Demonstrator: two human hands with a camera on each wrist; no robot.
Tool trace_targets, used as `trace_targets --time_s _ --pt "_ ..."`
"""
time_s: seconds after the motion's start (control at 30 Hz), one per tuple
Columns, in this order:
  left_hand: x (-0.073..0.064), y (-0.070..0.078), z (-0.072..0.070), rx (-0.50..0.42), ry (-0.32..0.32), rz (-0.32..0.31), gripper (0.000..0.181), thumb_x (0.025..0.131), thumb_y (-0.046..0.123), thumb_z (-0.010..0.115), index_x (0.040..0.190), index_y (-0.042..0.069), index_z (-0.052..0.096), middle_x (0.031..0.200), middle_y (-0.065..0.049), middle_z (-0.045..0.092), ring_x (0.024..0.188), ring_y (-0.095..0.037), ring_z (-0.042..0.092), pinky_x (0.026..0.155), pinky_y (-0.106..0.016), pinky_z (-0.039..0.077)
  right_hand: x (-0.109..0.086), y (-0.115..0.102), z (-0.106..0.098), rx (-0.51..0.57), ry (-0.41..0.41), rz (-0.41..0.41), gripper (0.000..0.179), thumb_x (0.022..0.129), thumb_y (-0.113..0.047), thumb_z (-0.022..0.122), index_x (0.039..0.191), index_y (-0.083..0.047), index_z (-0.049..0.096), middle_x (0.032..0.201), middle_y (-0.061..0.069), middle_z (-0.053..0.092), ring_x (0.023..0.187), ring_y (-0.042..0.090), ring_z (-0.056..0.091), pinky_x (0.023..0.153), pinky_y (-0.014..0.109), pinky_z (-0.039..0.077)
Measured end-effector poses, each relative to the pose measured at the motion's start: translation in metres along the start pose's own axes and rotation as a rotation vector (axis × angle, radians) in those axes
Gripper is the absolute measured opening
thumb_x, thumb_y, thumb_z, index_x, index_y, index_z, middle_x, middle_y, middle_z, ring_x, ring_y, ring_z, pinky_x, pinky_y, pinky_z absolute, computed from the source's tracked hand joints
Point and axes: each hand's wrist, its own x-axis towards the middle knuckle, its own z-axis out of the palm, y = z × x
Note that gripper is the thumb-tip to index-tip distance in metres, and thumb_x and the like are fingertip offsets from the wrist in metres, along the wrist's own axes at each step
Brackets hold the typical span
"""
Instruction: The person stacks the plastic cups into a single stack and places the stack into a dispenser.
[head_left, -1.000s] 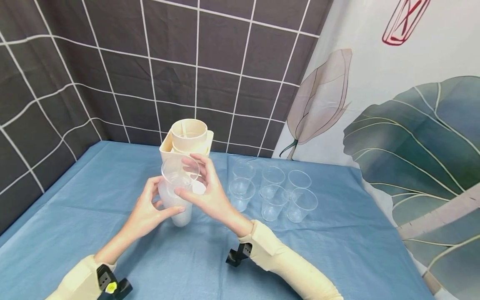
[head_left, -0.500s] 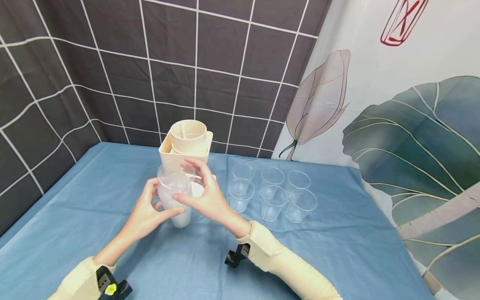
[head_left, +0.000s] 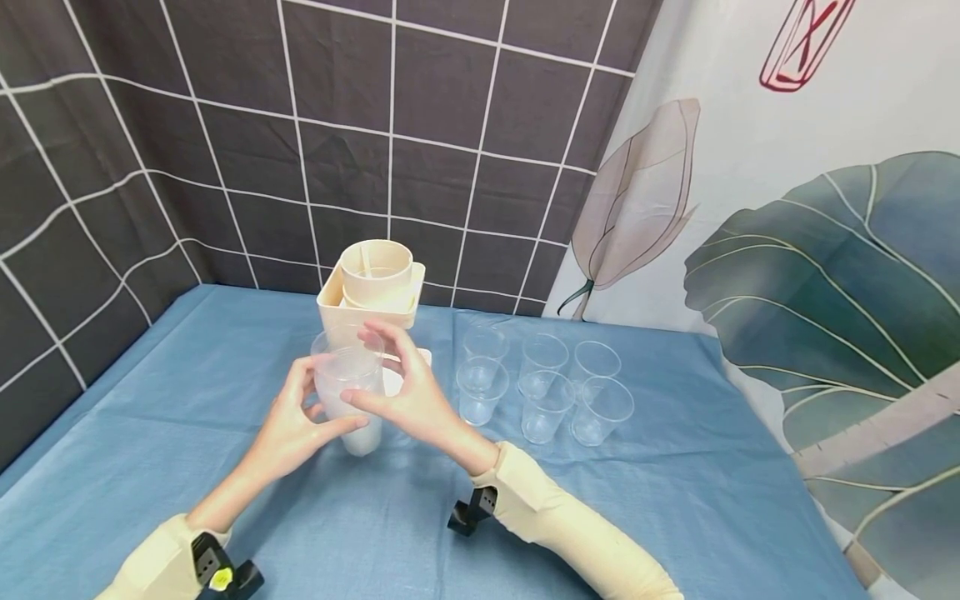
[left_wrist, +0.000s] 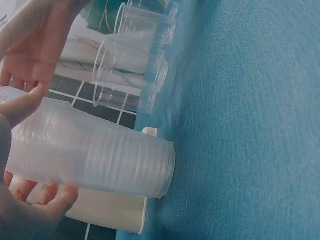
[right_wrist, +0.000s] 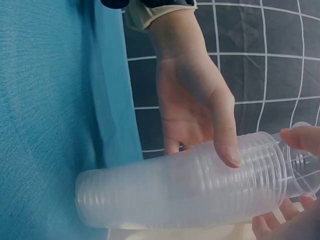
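A tall stack of nested clear plastic cups (head_left: 360,433) stands upright on the blue cloth. My left hand (head_left: 296,429) grips the stack from the left, its thumb at the front and its fingers behind. My right hand (head_left: 408,387) holds the topmost plastic cup (right_wrist: 302,172) by its sides at the stack's mouth. In the right wrist view this cup sticks partway out of the stack. The stack's base (left_wrist: 167,170) rests on the cloth in the left wrist view.
Several clear cups (head_left: 547,404) stand in two rows to the right of my hands. Behind the stack is a cream box (head_left: 330,304) with a round cream container (head_left: 377,275) in it. A white object (head_left: 393,381) shows behind my right hand. Dark gridded fabric (head_left: 442,192) hangs behind.
My right hand has moved slightly down and left with the top cup, which now sits lower at the stack's mouth. My left hand has stayed round the stack.
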Motion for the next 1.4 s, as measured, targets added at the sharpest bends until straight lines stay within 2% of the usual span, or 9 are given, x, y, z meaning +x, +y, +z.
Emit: trace_targets --time_s 0.53,0.67,0.8,0.9,1.1,1.17,1.33,1.4 --pt "0.0016 0.0000 -0.0003 -0.012 -0.007 0.004 0.083 0.076 0.014 0.081 0.138 0.005 0.026 0.138 -0.019 0.041 0.126 -0.040 0.044 0.097 -0.068 0.038 0.0003 0.0070 0.0032 -0.002 -0.005 0.045 0.070 0.079 -0.004 0.075 0.139 -0.007 0.039 0.143 0.009 0.046 0.132 0.020 0.045 0.110 0.035 0.039" --pt "0.0020 -0.0001 -0.0008 -0.021 -0.006 0.009 0.084 0.076 0.013 0.081 0.139 0.005 0.026 0.138 -0.018 0.042 0.124 -0.036 0.046 0.097 -0.065 0.041 -0.0001 0.0076 0.0036 -0.010 -0.007 0.057 0.070 0.079 -0.006 0.075 0.140 -0.008 0.040 0.143 0.006 0.046 0.132 0.018 0.045 0.110 0.030 0.038" --pt "0.0021 -0.0006 -0.0011 -0.014 -0.003 0.018 0.083 0.077 0.012 0.081 0.139 0.005 0.026 0.136 -0.017 0.045 0.121 -0.032 0.047 0.095 -0.061 0.045 -0.0012 0.0083 0.0035 -0.015 -0.015 0.074 0.070 0.080 -0.007 0.074 0.141 -0.010 0.040 0.144 0.004 0.045 0.133 0.016 0.044 0.111 0.031 0.037" --pt "0.0018 -0.0011 -0.0013 -0.007 -0.003 0.017 0.083 0.077 0.013 0.081 0.139 0.006 0.027 0.135 -0.016 0.046 0.118 -0.025 0.049 0.095 -0.059 0.046 -0.0019 0.0090 0.0039 -0.016 -0.020 0.092 0.070 0.081 -0.009 0.074 0.142 -0.011 0.041 0.145 0.002 0.045 0.132 0.015 0.044 0.111 0.032 0.037" --pt "0.0017 -0.0011 -0.0016 -0.015 -0.004 0.016 0.082 0.077 0.014 0.081 0.139 0.007 0.028 0.135 -0.014 0.047 0.111 0.002 0.046 0.096 -0.059 0.045 -0.0022 0.0074 0.0040 -0.018 -0.017 0.126 0.070 0.080 -0.013 0.075 0.142 -0.012 0.042 0.145 -0.001 0.046 0.131 0.012 0.044 0.111 0.031 0.036" --pt "0.0018 -0.0009 -0.0014 -0.016 -0.003 0.014 0.082 0.077 0.014 0.081 0.139 0.007 0.028 0.135 -0.014 0.047 0.112 -0.001 0.046 0.096 -0.060 0.045 -0.0025 0.0068 0.0041 -0.019 -0.013 0.136 0.070 0.081 -0.014 0.075 0.142 -0.013 0.042 0.145 -0.002 0.046 0.131 0.012 0.044 0.111 0.032 0.036" --pt "0.0015 -0.0003 -0.0008 -0.022 -0.002 0.010 0.082 0.076 0.015 0.082 0.138 0.006 0.028 0.136 -0.015 0.046 0.120 -0.027 0.049 0.097 -0.061 0.044 -0.0028 0.0071 0.0043 -0.020 -0.015 0.159 0.068 0.083 -0.014 0.073 0.143 -0.012 0.041 0.146 -0.002 0.045 0.132 0.012 0.044 0.111 0.032 0.036" --pt "0.0012 0.0000 -0.0006 -0.025 -0.002 0.011 0.082 0.076 0.015 0.082 0.137 0.005 0.028 0.135 -0.016 0.046 0.121 -0.031 0.048 0.097 -0.061 0.044 -0.0029 0.0076 0.0044 -0.020 -0.020 0.171 0.066 0.085 -0.014 0.071 0.143 -0.012 0.041 0.146 -0.002 0.045 0.132 0.012 0.043 0.111 0.031 0.036"
